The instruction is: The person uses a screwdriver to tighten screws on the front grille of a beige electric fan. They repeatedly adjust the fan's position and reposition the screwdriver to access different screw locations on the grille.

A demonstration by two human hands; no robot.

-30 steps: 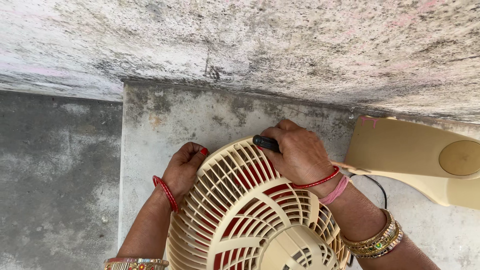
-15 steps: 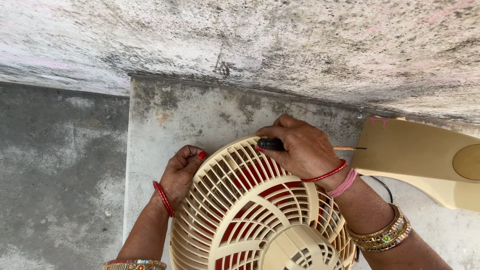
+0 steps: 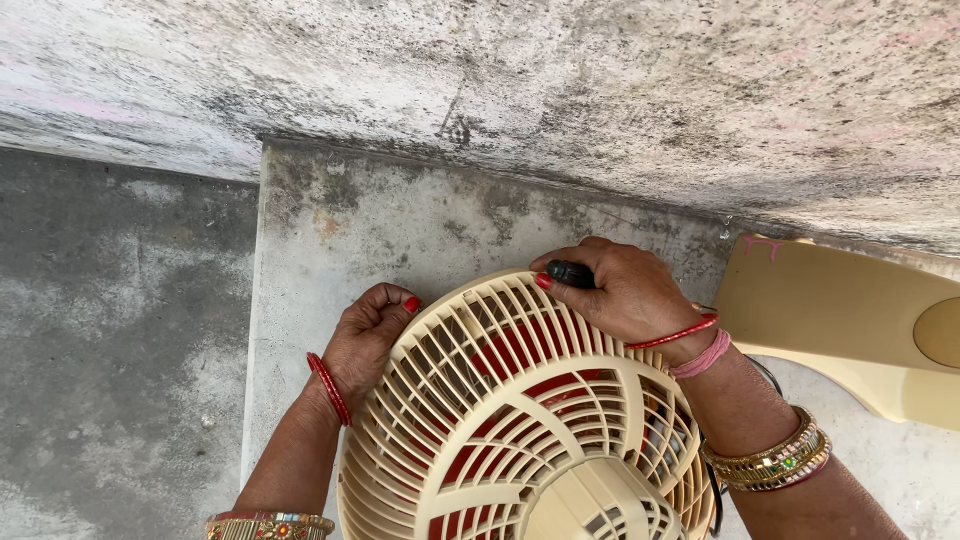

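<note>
A cream plastic fan grille (image 3: 520,420) with red blades behind it fills the lower middle of the head view. My left hand (image 3: 368,335) curls around the grille's left rim, fingers bent over its edge. My right hand (image 3: 620,290) rests on the top rim and is closed around a small black tool handle (image 3: 570,272), whose tip is hidden under my fingers. Both wrists carry red and gold bangles.
The fan lies on a pale concrete slab (image 3: 400,220) against a stained wall (image 3: 560,90). A darker concrete floor (image 3: 110,330) spreads to the left. A cream plastic fan part (image 3: 850,320) lies to the right, with a dark cord beside my right forearm.
My right hand with the black tool has edged slightly along the top rim. My left hand keeps its grip on the left rim. The view has shifted a little.
</note>
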